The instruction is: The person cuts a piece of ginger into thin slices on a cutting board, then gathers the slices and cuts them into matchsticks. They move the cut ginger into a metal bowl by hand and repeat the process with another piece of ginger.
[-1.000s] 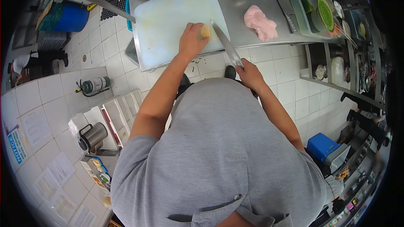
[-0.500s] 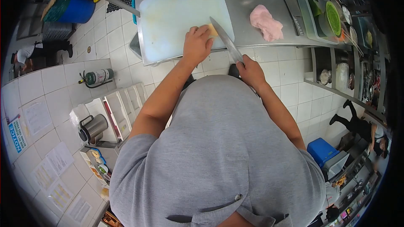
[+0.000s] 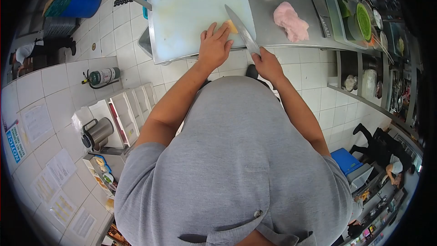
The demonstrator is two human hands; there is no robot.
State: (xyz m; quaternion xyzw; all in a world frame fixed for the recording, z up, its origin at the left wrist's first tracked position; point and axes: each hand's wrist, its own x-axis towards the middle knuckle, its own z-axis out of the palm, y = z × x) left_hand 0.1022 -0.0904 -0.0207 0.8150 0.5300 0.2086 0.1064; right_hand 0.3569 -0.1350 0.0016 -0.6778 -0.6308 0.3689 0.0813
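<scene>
Since a second ago the left hand [image 3: 214,48] has uncurled, and its fingers [image 3: 221,32] now lie stretched flat and slightly spread over the small pale-yellow block of food [image 3: 232,27], pinning it near the right front edge of the white plastic cutting board [image 3: 182,9] on the stainless-steel bench [image 3: 268,4]. Meanwhile the right hand [image 3: 267,63] is closed tight around the handle of the long steel kitchen knife [image 3: 241,29], whose blade has slid forward along the block's right side (touching it, as far as one can tell), so the slicing looks mid-stroke. Well apart to the right lies a crumpled pink cloth [image 3: 291,22].
</scene>
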